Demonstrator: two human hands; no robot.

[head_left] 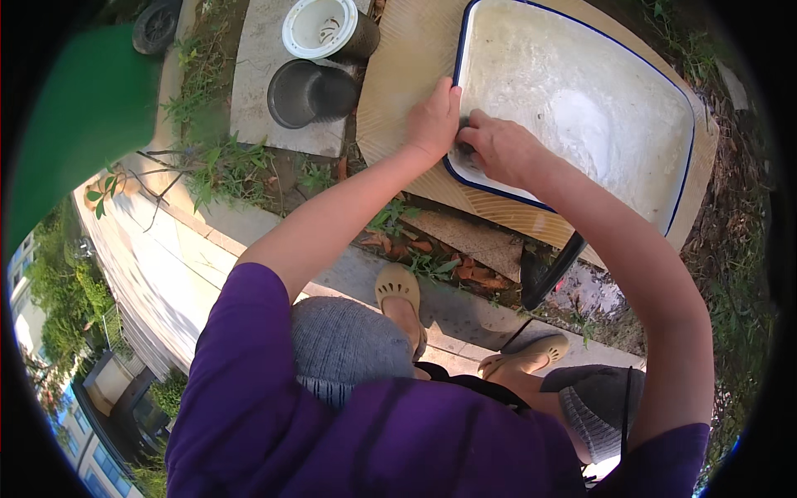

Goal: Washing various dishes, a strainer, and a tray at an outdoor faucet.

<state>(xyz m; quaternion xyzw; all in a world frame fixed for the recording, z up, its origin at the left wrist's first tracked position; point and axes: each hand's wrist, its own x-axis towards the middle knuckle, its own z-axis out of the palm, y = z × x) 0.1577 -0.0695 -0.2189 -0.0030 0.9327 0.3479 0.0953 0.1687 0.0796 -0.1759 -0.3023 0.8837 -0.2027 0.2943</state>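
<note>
A white enamel tray [652, 100] with a dark blue rim rests on a tan ridged board. Its inside is dull and stained, with a whiter patch near the middle. My left hand [435, 120] grips the tray's left rim, fingers and thumb closed on the edge. Just inside that edge, my right hand [505, 151] is bent over with curled fingers. They press a small dark grey thing [466, 148] against the inner corner; the fingers cover most of it, so its kind cannot be told.
The tan board [398, 83] extends beyond the tray. At its left stand a white-rimmed pot [309, 29] and a dark plastic pot [290, 95] on a pale slab. A black handle-like bar [552, 274] juts out below the board. Weeds and dry leaves border the paved edge; a green bin [91, 124] stands far left.
</note>
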